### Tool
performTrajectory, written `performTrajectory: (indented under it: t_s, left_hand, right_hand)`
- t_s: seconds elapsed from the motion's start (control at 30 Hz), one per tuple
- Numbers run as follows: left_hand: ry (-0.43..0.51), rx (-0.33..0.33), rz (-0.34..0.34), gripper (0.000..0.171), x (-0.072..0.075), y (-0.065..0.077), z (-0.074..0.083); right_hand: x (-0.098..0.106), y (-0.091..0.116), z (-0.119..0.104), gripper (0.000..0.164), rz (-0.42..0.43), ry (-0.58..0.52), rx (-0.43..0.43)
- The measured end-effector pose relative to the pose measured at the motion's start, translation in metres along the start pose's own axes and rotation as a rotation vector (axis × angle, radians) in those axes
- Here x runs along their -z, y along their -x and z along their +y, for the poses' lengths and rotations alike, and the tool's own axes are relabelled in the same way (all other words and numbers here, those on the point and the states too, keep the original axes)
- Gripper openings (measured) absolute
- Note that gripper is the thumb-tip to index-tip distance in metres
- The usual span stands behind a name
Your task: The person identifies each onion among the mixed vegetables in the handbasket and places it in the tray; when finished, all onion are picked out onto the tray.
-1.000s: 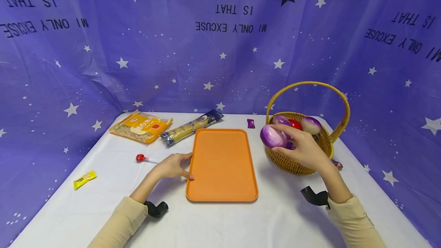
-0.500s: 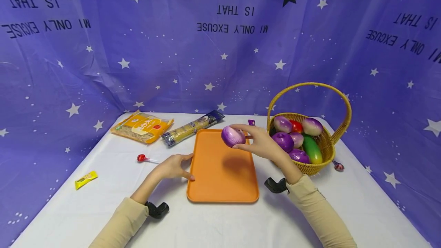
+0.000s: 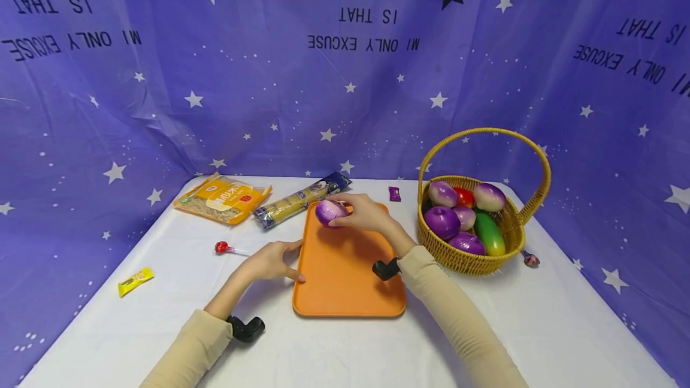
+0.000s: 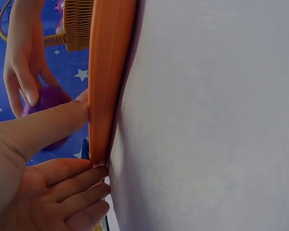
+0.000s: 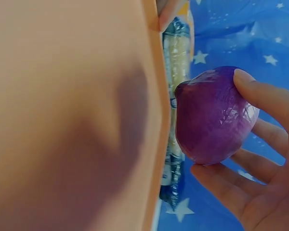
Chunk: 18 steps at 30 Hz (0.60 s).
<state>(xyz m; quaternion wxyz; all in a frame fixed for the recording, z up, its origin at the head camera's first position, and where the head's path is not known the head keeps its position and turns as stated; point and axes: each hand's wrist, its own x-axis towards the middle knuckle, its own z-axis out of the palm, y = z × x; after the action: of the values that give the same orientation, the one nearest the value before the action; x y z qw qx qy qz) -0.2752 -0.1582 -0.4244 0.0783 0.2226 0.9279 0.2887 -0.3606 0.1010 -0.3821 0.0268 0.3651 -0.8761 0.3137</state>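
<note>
In the head view my right hand (image 3: 363, 214) holds a glossy purple onion (image 3: 330, 212) with a pale side, over the far left part of an orange tray (image 3: 350, 280). In the right wrist view the thumb and fingertips grip the onion (image 5: 214, 115) by its side, its small nub facing the tray. A shadow falls on the tray beneath it. My left hand (image 3: 269, 261) holds the tray's left edge. In the left wrist view its thumb reaches over the orange rim (image 4: 108, 72) while the other fingertips meet the outer side.
A wicker basket (image 3: 458, 259) with several onions, a green vegetable (image 3: 489, 235) and a red one (image 3: 463, 197) stands right. Behind the tray lie a yellow noodle packet (image 3: 293, 202) and an orange bag (image 3: 223, 199). A lollipop (image 3: 222, 248) and wrapped sweets (image 3: 136, 281) lie around.
My right hand has carried the onion leftward from above the basket to over the tray's far left part, and lower. My left hand has stayed at the tray's edge.
</note>
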Motion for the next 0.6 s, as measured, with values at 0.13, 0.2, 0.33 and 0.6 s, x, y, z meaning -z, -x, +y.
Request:
performTrajectory:
  t_s: [0.13,0.2,0.33,0.6]
  left_hand:
    - [-0.008,-0.002,-0.002,0.09,0.001,0.0,0.0]
    - [-0.011,-0.002,0.0,0.09,0.001,0.0,0.0]
    - [-0.01,0.002,0.003,0.09,0.002,0.0,0.0]
    - [-0.001,0.007,-0.008,0.089,0.002,0.0,0.002]
  right_hand:
    - [-0.009,-0.018,0.005,0.061,-0.031,0.014,-0.052]
    - [-0.014,-0.026,0.007,0.063,-0.034,0.02,-0.075]
    - [-0.024,-0.037,0.014,0.063,-0.028,0.027,-0.121]
    - [-0.038,-0.044,0.022,0.061,-0.016,-0.017,-0.193]
